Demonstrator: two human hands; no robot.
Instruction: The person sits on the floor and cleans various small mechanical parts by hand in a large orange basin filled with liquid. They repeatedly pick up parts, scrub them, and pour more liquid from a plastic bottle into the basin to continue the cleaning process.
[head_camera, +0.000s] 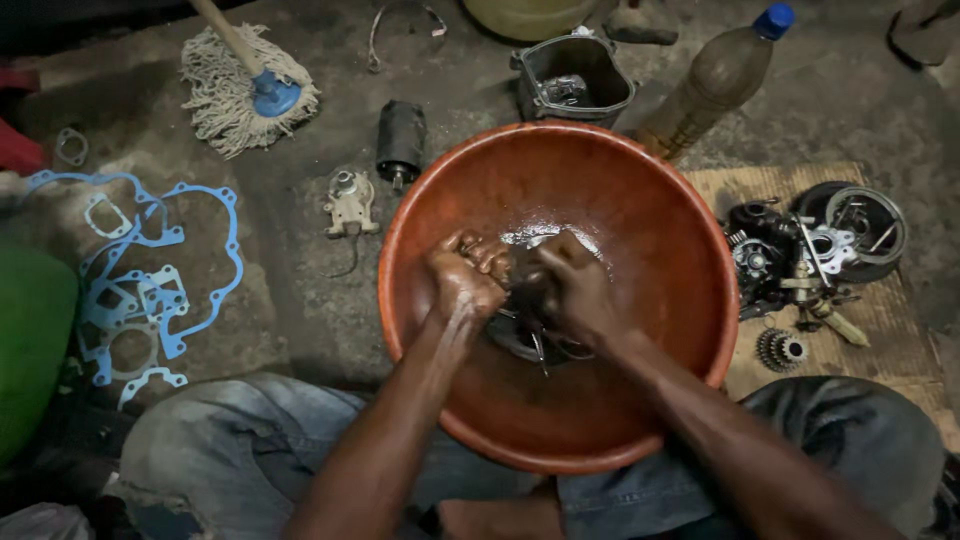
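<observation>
A large orange-brown plastic basin (640, 200) sits on the floor between my knees, with a little liquid shining at its bottom. Both my hands are down inside it. My left hand (462, 275) is clenched around something small and dark. My right hand (572, 285) grips a dark metal engine part (530, 335) that lies in the liquid. The two hands touch over the part, and most of it is hidden under them.
Blue gaskets (150, 270) lie on the floor at left, near a mop (250, 85). Behind the basin are a dark cylinder (400, 140), a small metal part (350, 205), a grey casing (572, 80) and a plastic bottle (715, 85). Gears and clutch parts (810, 255) rest on cardboard at right.
</observation>
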